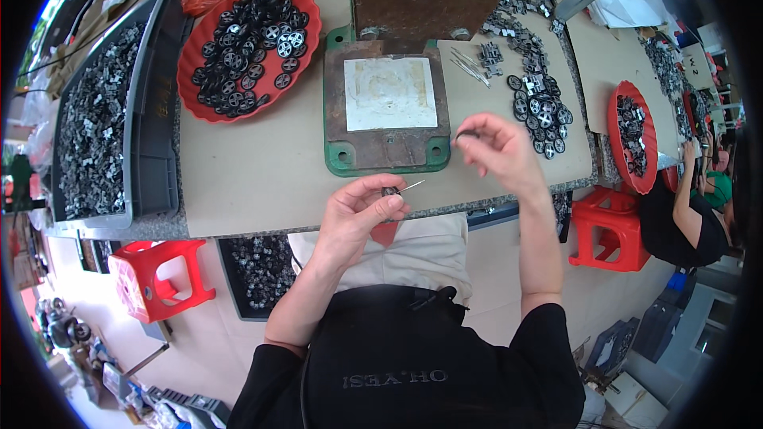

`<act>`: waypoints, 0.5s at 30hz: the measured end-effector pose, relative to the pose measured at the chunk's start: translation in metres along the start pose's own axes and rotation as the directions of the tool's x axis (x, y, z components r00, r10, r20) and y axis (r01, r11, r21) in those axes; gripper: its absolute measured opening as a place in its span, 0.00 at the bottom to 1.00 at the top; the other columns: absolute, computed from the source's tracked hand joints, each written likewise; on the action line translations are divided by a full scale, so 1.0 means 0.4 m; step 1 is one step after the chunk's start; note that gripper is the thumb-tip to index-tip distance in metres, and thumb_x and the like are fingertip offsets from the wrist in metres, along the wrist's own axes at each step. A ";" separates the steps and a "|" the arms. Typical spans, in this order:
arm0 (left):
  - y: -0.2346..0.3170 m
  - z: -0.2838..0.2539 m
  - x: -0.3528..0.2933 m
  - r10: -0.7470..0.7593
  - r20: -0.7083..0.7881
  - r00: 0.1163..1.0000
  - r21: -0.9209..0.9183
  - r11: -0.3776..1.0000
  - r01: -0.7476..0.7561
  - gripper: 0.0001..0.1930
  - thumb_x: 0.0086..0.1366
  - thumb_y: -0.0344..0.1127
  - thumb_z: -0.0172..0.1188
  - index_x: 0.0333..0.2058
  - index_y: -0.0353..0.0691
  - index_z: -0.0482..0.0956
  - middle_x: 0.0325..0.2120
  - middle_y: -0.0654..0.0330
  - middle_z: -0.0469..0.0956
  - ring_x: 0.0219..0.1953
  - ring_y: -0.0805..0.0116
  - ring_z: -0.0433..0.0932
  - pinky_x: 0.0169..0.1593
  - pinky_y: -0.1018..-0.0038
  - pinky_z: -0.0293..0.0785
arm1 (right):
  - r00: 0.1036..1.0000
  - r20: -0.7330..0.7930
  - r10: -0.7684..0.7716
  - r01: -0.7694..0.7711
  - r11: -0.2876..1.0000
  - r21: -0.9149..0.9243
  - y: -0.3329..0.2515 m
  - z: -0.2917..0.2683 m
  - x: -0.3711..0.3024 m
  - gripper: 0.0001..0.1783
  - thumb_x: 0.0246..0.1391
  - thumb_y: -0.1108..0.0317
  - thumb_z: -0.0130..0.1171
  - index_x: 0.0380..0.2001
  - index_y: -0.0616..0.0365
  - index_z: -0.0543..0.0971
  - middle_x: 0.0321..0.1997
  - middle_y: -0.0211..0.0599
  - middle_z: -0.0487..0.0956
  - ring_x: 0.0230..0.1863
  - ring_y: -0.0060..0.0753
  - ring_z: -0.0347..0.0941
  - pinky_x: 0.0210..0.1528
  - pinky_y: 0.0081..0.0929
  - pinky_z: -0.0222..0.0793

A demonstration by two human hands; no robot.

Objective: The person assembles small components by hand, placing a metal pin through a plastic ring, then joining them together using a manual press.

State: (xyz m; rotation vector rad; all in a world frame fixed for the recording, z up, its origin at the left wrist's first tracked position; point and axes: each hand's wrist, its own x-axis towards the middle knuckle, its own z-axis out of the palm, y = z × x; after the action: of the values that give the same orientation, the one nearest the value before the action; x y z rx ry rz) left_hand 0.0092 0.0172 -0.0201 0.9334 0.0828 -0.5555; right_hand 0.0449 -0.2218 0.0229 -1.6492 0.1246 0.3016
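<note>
Close to the table's front edge, my left hand (358, 213) pinches a small dark part (389, 191) between thumb and fingers. A thin metal pin (412, 186) sticks out of this part toward the right; the fingers partly hide the part, and I cannot tell its exact kind. My right hand (505, 155) is raised right of the press base, with a small black wheel (467, 134) seen edge-on between thumb and forefinger. Between and beyond the hands stands the green-edged metal press base (385, 160) with a pale plate (389, 94) on top.
A red scalloped tray (191, 99) of black wheels lies at the left, beside a grey bin (155, 167) of small dark parts. Loose wheels (544, 115), thin metal pins (470, 67) and grey parts (490, 57) lie at the right. Red stools (608, 226) stand below; another person sits at far right.
</note>
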 end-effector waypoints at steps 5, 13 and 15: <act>0.002 0.004 -0.004 -0.018 0.015 1.000 0.035 0.999 0.017 0.14 0.59 0.28 0.61 0.44 0.35 0.76 0.28 0.61 0.79 0.32 0.74 0.79 0.38 0.80 0.75 | 0.983 0.178 -0.047 -0.006 0.958 0.288 0.051 0.059 -0.035 0.09 0.57 0.75 0.50 0.41 0.62 0.74 0.38 0.35 0.79 0.25 0.13 0.69 0.24 0.12 0.63; -0.001 -0.006 -0.014 -0.012 0.009 1.000 0.024 1.000 0.012 0.14 0.58 0.28 0.62 0.44 0.35 0.76 0.27 0.61 0.80 0.32 0.76 0.78 0.38 0.80 0.74 | 0.968 0.244 -0.067 0.004 0.969 0.248 0.035 0.071 -0.070 0.22 0.57 0.77 0.48 0.56 0.63 0.67 0.47 0.43 0.76 0.36 0.24 0.75 0.40 0.21 0.76; -0.003 -0.002 -0.015 -0.011 -0.010 1.000 0.088 0.996 0.012 0.14 0.58 0.29 0.63 0.43 0.36 0.77 0.26 0.62 0.80 0.30 0.78 0.77 0.33 0.82 0.73 | 0.966 0.218 -0.136 0.093 0.976 0.195 0.048 0.078 -0.074 0.21 0.55 0.78 0.51 0.54 0.63 0.70 0.47 0.42 0.76 0.38 0.26 0.76 0.40 0.20 0.77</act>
State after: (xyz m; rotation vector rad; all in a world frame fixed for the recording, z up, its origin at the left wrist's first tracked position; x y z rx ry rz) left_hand 0.0035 0.0197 -0.0196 1.0218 0.0722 -0.5689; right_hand 0.0078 -0.1959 0.0103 -1.4210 -0.1160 0.3795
